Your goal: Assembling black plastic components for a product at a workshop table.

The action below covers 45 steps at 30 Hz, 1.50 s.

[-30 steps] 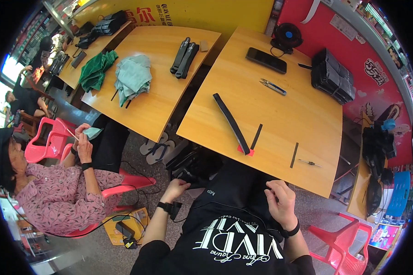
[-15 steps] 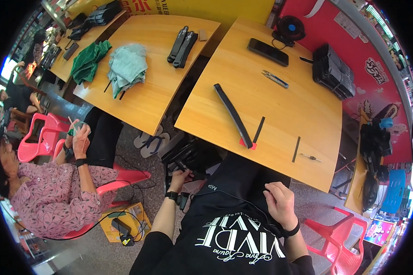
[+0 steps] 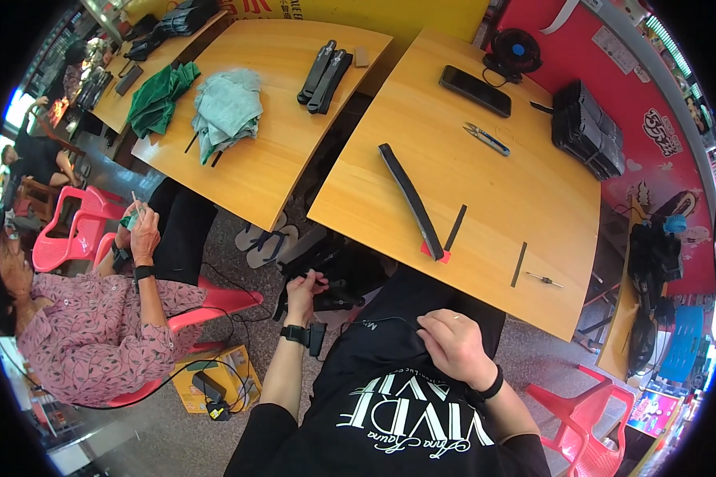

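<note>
Table [image 3: 485, 183] is bearing black strip [image 3: 413, 203] near edge; raising left hand [image 3: 303, 292] or right hand [image 3: 457, 343] (grips indiscernible) would be risking dislodgement.

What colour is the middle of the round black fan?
The middle of the fan is blue, seen best in the head view.

The person wears a black short-sleeved shirt [image 3: 338, 445] bearing white lettering [image 3: 410, 415]; past the shirt's sleeves, a black left wristband [image 3: 293, 334] and black right wristband [image 3: 493, 381].
</note>
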Available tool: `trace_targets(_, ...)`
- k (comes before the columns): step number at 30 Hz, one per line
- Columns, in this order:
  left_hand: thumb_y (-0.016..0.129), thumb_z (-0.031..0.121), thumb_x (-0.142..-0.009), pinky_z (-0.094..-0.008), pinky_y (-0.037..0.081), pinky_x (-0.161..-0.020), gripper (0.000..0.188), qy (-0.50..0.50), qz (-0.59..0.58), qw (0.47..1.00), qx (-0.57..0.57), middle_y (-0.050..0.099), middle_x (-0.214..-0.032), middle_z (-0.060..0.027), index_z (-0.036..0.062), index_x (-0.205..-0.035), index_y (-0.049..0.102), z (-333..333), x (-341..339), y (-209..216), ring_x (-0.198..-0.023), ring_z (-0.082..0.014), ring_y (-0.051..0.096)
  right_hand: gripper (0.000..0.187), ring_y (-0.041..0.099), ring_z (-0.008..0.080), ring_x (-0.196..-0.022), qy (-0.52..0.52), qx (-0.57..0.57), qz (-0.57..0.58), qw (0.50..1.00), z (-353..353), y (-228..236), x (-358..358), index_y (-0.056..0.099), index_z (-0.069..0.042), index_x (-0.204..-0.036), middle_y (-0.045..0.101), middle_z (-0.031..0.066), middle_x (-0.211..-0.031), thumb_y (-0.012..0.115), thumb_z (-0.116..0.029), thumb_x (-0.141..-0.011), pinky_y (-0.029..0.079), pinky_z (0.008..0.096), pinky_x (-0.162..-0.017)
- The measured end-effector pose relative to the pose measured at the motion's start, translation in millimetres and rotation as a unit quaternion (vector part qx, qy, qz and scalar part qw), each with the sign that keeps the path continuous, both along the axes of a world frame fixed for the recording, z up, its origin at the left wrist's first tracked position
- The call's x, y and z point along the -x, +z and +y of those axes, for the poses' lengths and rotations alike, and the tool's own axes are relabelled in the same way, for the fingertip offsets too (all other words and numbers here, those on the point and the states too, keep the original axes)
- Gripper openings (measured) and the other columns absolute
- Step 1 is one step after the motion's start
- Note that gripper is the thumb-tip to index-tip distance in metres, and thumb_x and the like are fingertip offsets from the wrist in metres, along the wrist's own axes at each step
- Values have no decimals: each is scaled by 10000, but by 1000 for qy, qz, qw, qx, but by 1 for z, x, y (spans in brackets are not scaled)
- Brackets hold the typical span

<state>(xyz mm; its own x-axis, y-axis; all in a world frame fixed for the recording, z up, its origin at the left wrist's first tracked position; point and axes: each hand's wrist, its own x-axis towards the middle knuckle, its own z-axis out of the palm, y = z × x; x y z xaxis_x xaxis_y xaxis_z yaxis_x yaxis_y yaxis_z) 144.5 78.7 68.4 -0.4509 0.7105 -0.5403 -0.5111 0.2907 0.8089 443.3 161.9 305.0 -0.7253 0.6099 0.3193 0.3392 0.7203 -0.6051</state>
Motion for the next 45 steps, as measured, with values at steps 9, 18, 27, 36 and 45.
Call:
trace_targets(9,616,359,-931,-262,430,-703,349,-243,228,926,179,638,-754,-40,28,-955,723,-38,10,-45,-723,-97,548,207,621,274,-705,41,12,-14,999,1,-13,9,627,8,-906,607,116,-821,707,-43,-722,501,359,-609)
trace_targets(18,800,242,-641,-466,421,-917,356,-465,622,613,143,598,-1085,-155,55,-933,713,-60,-33,-70,-1144,-327,483,191,621,282,-705,16,33,-33,999,-5,-13,1,626,12,-898,605,118,-816,700,-44,-731,511,362,-619)
trace_targets(27,680,168,-885,-244,416,-565,267,26,181,983,-20,612,-641,-24,35,-663,615,-8,15,55,-558,-97,531,186,617,281,-694,-3,38,-28,999,-10,-17,-10,624,8,-891,599,112,-800,700,-46,-730,508,364,-613)
trace_targets(36,501,159,-987,-283,352,-621,416,131,50,975,-171,443,-592,-9,94,-583,428,-30,10,110,-565,-109,392,179,621,293,-685,8,31,-26,999,-11,-14,-8,628,11,-889,609,121,-809,698,-47,-735,509,366,-607)
trace_targets(45,461,205,-999,-311,359,-677,419,65,15,969,-237,395,-600,-13,93,-599,406,-14,3,134,-601,-137,370,222,623,306,-741,53,67,-9,996,0,-17,27,618,8,-956,598,126,-837,687,-67,-759,512,371,-645)
